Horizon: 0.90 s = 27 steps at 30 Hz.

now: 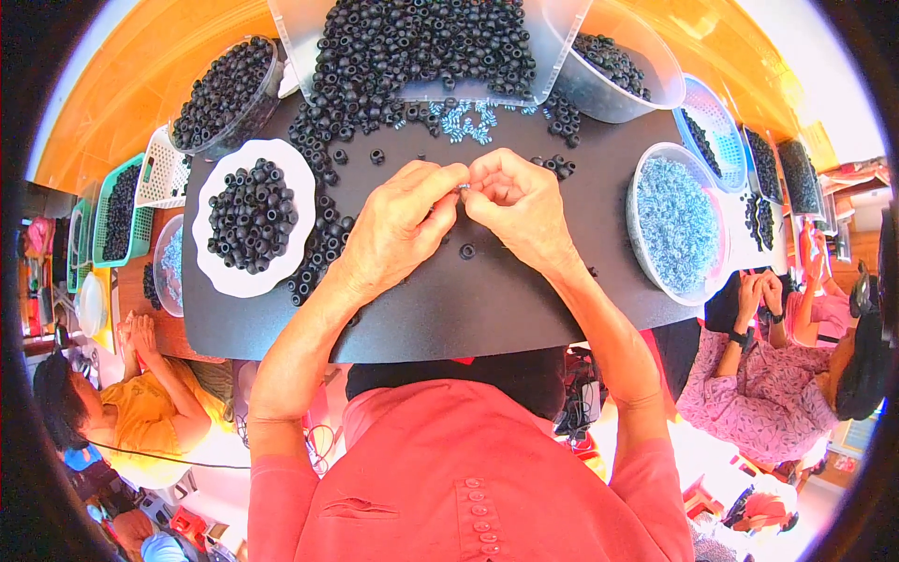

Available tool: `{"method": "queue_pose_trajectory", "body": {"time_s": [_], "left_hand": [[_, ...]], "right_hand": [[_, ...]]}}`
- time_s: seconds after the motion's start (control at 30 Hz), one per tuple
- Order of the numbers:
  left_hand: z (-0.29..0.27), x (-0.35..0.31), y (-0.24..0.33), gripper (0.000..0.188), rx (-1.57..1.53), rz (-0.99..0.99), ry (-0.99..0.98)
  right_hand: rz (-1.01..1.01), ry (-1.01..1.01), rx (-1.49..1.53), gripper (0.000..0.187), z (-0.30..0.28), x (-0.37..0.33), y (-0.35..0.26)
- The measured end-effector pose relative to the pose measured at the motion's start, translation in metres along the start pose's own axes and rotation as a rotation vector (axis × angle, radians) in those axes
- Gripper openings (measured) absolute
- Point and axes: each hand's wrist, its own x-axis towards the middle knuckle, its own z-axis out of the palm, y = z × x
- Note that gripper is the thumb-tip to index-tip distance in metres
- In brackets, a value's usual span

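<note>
Over the middle of the dark table, my left hand (405,217) and my right hand (521,204) meet fingertip to fingertip. Both are closed in a pinch on a small bluish piece (463,186), mostly hidden by the fingers. Below them on the tabletop lies a single black ring-shaped part (467,251). Loose translucent blue pieces (465,122) are scattered just beyond my hands. A heap of black hollow parts (421,47) spills toward me from a clear bin (560,56) at the far side.
At left, a white scalloped plate (304,201) holds black parts, beside a clear tub (274,75). A bowl of blue pieces (679,225) stands at right, with a clear tub (655,70) beyond. Co-workers sit left (150,403) and right (768,393). The table's front edge (412,356) curves before me.
</note>
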Motion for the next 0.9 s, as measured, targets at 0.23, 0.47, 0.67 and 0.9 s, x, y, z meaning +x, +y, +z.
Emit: {"method": "queue_pose_trajectory", "body": {"time_s": [0.23,0.47,0.67,0.9], "left_hand": [[-0.003,0.0,0.003,0.024,-0.102,-0.199,0.064],[-0.001,-0.001,0.004,0.02,-0.075,-0.188,0.07],[0.0,-0.001,0.005,0.02,-0.103,-0.203,0.08],[0.001,-0.001,0.004,0.019,-0.125,-0.217,0.057]], "right_hand": [[-0.05,0.013,0.156,0.018,0.0,-0.001,0.005],[-0.088,0.008,0.202,0.016,0.002,-0.001,0.007],[-0.08,0.001,0.174,0.016,0.003,-0.001,0.008],[-0.105,-0.009,0.197,0.015,0.003,0.001,0.01]]}}
